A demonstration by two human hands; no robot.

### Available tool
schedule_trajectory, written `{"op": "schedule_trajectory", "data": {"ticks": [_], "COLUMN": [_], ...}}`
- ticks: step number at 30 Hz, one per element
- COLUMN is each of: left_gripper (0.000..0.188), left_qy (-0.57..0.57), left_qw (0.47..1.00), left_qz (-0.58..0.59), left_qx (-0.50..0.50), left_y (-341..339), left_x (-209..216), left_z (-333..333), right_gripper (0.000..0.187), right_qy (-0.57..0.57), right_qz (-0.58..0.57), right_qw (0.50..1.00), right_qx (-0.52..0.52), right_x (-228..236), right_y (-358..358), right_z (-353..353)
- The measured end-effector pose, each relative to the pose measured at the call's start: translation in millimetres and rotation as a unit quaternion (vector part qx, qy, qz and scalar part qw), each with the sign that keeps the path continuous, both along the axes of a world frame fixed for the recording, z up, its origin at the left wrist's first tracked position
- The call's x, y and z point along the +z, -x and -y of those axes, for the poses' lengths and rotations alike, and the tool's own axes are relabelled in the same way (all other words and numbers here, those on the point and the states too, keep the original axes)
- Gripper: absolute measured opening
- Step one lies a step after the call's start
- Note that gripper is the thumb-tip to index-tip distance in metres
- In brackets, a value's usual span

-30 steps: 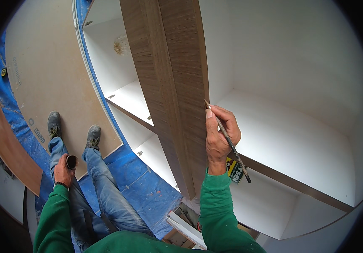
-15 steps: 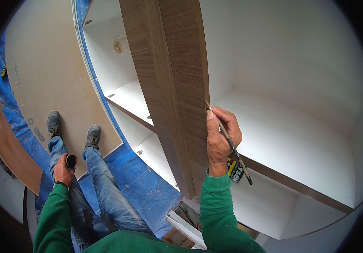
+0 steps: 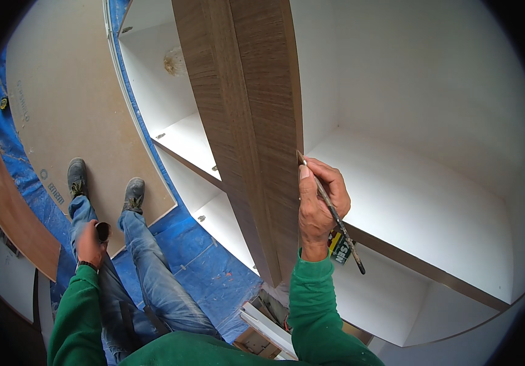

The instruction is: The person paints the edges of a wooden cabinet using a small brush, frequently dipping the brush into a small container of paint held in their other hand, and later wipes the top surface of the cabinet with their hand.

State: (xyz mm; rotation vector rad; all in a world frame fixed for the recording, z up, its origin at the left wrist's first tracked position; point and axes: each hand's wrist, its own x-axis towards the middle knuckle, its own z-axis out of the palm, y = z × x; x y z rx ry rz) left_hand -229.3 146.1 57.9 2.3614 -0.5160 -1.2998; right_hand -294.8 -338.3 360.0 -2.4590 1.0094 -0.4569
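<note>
My right hand [image 3: 323,198] pinches a thin paintbrush [image 3: 334,212], its speckled dark handle slanting down to the right. The brush tip touches the right edge of a brown wood-grain panel [image 3: 247,116] that stands between two white cabinet spaces. At lower left, my left hand [image 3: 90,245] is wrapped round a small dark cup [image 3: 102,231], held over my leg. What the cup contains is too dark to make out.
White cabinet shelving [image 3: 421,201] with brown front edges lies right of the panel, and a hinged white cabinet [image 3: 158,79] left of it. A black-and-yellow tin [image 3: 340,247] sits below my right wrist. Blue sheeting [image 3: 207,268] and a large board [image 3: 61,73] cover the floor.
The brush tip has slid slightly down along the panel's edge. My left hand, blurred now, still holds the cup, which has barely shifted.
</note>
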Motion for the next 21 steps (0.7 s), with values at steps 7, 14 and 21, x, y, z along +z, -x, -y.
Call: {"op": "schedule_trajectory", "data": {"ticks": [7,14,21], "left_gripper": [0.063,0.064,0.062], "left_qy": [-0.016,-0.017,0.012], "left_qw": [1.000,1.000,1.000], "left_qz": [-0.017,-0.017,0.012], "left_qx": [-0.002,-0.002,0.002], "left_y": [-4.4,-3.9,0.4], "left_x": [8.6,8.5,4.9], "left_z": [5.9,5.9,2.8], "right_gripper": [0.016,0.016,0.016], "right_qy": [0.017,0.016,0.039], "right_qz": [-0.013,-0.003,-0.017], "right_qw": [1.000,1.000,0.999], "right_qx": [0.020,0.020,0.027], "right_x": [-2.0,-1.4,-4.8], "right_y": [1.9,1.1,3.2], "right_z": [3.3,0.8,2.5]}}
